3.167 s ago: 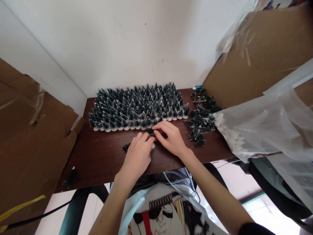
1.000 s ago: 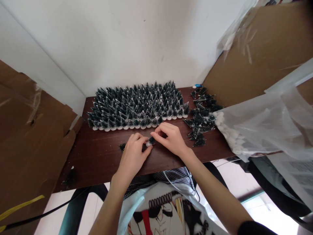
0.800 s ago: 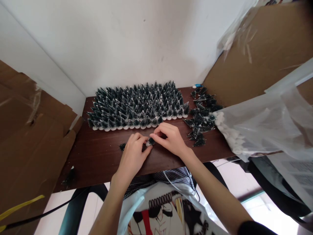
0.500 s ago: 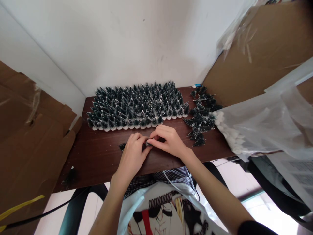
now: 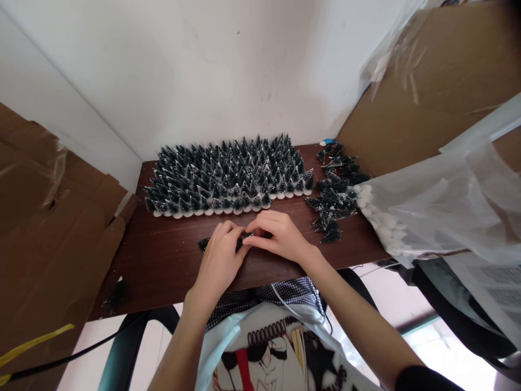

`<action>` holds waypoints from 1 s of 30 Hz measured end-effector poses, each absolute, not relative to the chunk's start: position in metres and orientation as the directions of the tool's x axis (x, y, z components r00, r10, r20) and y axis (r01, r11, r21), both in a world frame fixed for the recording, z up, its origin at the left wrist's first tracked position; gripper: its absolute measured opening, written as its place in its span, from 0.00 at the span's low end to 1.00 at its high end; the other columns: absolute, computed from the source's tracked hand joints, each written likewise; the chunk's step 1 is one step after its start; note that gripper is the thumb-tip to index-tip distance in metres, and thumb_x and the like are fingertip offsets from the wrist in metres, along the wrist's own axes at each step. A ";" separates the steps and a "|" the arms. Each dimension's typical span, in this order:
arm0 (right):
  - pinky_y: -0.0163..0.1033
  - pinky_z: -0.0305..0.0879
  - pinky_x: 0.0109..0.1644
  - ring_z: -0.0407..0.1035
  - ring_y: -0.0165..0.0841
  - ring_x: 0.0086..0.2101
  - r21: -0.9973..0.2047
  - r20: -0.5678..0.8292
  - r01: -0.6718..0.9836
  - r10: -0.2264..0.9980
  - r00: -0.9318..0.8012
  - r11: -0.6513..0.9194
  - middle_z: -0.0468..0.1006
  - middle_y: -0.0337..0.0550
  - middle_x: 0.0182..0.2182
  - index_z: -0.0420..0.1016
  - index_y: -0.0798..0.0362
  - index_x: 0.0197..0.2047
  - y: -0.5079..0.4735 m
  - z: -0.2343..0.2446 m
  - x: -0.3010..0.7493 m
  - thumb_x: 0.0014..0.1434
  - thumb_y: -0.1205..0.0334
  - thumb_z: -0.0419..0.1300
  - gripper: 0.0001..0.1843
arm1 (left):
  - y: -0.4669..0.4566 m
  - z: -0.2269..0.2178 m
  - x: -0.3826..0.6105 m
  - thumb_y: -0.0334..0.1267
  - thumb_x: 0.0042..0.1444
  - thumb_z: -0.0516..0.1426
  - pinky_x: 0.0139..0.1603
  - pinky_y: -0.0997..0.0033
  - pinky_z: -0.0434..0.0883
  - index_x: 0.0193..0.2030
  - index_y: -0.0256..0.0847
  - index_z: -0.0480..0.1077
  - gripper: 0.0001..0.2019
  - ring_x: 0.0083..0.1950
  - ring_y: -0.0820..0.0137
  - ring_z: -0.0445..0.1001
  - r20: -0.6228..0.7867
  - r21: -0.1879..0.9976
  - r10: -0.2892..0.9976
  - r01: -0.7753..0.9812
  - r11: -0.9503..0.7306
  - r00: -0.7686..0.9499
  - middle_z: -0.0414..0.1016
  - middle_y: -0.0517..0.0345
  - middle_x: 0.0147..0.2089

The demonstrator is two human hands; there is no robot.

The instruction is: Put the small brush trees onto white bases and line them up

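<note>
Over the front middle of the brown table, my left hand (image 5: 222, 251) and my right hand (image 5: 277, 232) meet fingertip to fingertip. Both pinch a small dark-green miniature tree (image 5: 246, 235) flecked with white, mostly covered by the fingers. Past the left side of my left hand pokes the tip of another dark tree (image 5: 202, 244); the hand hides the rest. Behind my hands stand dense rows of snow-tipped miniature trees (image 5: 228, 179) on round white bases. To the right lies a pile of loose miniature trees (image 5: 334, 198) on their sides.
A clear plastic bag (image 5: 431, 195) holding white round bases (image 5: 382, 225) rests on the table's right end. One more tree (image 5: 116, 291) is at the front left corner. Cardboard (image 5: 52, 233) flanks the left, a large carton (image 5: 439, 81) the right, and a white wall (image 5: 228, 70) the back.
My right-hand fingers have shifted slightly to the left, and more of the dark tree shows between the fingertips. My left hand stays nearly in place.
</note>
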State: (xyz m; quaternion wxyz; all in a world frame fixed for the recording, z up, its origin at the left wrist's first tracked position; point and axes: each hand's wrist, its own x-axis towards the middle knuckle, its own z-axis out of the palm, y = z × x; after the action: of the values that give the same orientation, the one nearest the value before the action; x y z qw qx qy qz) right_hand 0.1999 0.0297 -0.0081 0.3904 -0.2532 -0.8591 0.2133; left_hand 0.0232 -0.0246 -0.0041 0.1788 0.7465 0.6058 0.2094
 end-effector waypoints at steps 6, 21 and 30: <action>0.38 0.65 0.37 0.69 0.32 0.29 -0.543 0.557 0.259 0.573 -0.600 0.799 0.75 0.39 0.26 0.77 0.54 0.38 0.031 -0.009 0.201 0.66 0.44 0.60 0.19 | -0.025 -0.004 0.023 0.31 0.64 0.55 0.49 0.56 0.70 0.43 0.39 0.73 0.06 0.48 0.58 0.69 0.099 0.532 0.978 0.821 -0.208 0.183 0.70 0.51 0.43; 0.38 0.67 0.38 0.71 0.33 0.32 -0.543 0.555 0.291 0.597 -0.579 0.788 0.78 0.41 0.29 0.78 0.53 0.41 0.032 -0.010 0.201 0.68 0.52 0.60 0.13 | -0.025 -0.002 0.023 0.37 0.63 0.59 0.48 0.58 0.69 0.43 0.38 0.73 0.05 0.46 0.59 0.69 0.108 0.558 0.983 0.809 -0.186 0.151 0.73 0.53 0.41; 0.37 0.66 0.39 0.70 0.32 0.32 -0.566 0.575 0.297 0.627 -0.525 0.769 0.76 0.40 0.28 0.78 0.53 0.41 0.032 -0.008 0.202 0.70 0.52 0.58 0.14 | -0.024 0.009 0.024 0.38 0.56 0.64 0.47 0.61 0.68 0.43 0.42 0.76 0.09 0.42 0.62 0.70 0.044 0.689 0.998 0.722 -0.069 0.053 0.76 0.57 0.39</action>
State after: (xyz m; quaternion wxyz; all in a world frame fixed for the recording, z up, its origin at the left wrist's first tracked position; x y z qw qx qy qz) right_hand 0.2023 0.0317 -0.0082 0.4041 -0.2720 -0.8492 0.2038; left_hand 0.0242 -0.0238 0.0087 0.2551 0.6794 0.6327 0.2701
